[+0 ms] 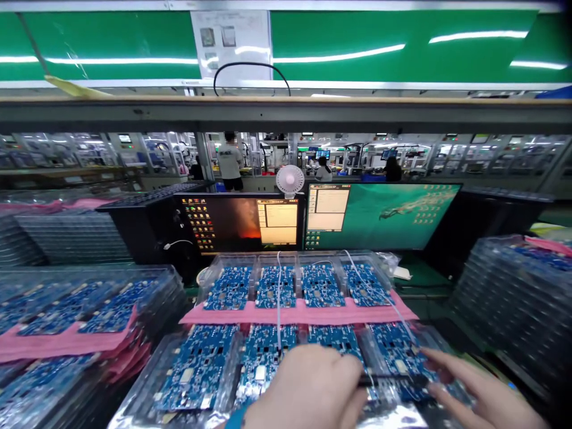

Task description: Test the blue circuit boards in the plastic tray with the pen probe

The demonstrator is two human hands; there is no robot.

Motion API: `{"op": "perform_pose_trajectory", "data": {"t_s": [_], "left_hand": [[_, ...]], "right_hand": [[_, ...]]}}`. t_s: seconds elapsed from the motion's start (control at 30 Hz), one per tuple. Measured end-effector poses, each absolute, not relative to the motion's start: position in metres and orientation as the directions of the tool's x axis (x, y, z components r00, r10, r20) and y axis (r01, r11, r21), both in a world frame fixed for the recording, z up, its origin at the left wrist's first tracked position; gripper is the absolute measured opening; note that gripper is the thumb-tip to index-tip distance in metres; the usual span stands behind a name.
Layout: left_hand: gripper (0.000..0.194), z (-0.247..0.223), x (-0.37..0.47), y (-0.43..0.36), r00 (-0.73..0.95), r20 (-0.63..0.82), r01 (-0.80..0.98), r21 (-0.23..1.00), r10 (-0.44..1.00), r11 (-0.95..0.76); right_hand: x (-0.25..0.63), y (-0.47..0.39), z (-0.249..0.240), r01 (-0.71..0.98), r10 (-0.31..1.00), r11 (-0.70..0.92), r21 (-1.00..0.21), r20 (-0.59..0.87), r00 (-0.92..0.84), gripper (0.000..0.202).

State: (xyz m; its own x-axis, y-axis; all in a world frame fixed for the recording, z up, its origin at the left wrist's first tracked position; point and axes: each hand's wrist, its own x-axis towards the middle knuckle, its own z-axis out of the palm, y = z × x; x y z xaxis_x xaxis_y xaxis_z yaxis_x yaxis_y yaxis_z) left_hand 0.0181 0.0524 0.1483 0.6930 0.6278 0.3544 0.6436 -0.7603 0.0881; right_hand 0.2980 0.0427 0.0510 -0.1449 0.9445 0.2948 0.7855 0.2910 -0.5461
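My left hand [313,384] is closed, its back toward me and a blue band [235,418] at the wrist. A thin black stick-like piece [386,379] sticks out of its fingers to the right; motion blurs its kind. At the piece's thicker far end, the fingertips of my right hand [478,387] close in on it, index finger a little apart. Both hands are over the front row of blue circuit boards [199,363] in a clear plastic tray [147,372]. One white cable [279,298] ends on a front board; another white cable [375,286] runs down near my right index finger.
Pink foam sheet [295,314] lies across the tray between its two board rows. Stacked trays stand at left [156,292] and right [496,292]. Two monitors [379,217] stand behind, a small pink fan [290,180] between them. A shelf beam [286,119] crosses above; people are far back.
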Motion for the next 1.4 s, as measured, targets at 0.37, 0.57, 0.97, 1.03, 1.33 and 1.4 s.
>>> {"op": "perform_pose_trajectory", "data": {"t_s": [0.37,0.57,0.97,1.03,1.33,1.4], "left_hand": [[0.015,0.153,0.047,0.076,0.746,0.285,0.586,0.150,0.602,-0.797],[0.027,0.131,0.051,0.083,0.730,0.293,0.592,0.182,0.618,-0.785],[0.015,0.128,0.072,0.082,0.732,0.258,0.645,0.038,0.631,-0.763],[0.014,0.127,0.074,0.082,0.733,0.257,0.645,0.030,0.630,-0.763],[0.014,0.123,0.059,0.078,0.675,0.295,0.692,0.064,0.676,-0.719],[0.014,0.120,0.053,0.073,0.663,0.341,0.687,0.075,0.666,-0.723]], "right_hand": [[0.285,0.085,0.048,0.997,0.992,0.077,0.019,0.097,-0.078,0.020],[0.286,0.094,0.033,0.998,0.994,-0.028,0.060,0.109,0.021,0.017],[0.278,0.089,0.037,0.992,0.985,-0.100,0.081,0.146,0.087,0.017],[0.277,0.090,0.037,0.991,0.987,-0.110,0.075,0.129,0.099,0.016],[0.278,0.097,0.065,0.983,0.964,-0.171,-0.069,0.193,0.181,0.017],[0.281,0.109,0.083,0.988,0.959,-0.093,-0.122,0.258,0.122,0.021]]}}
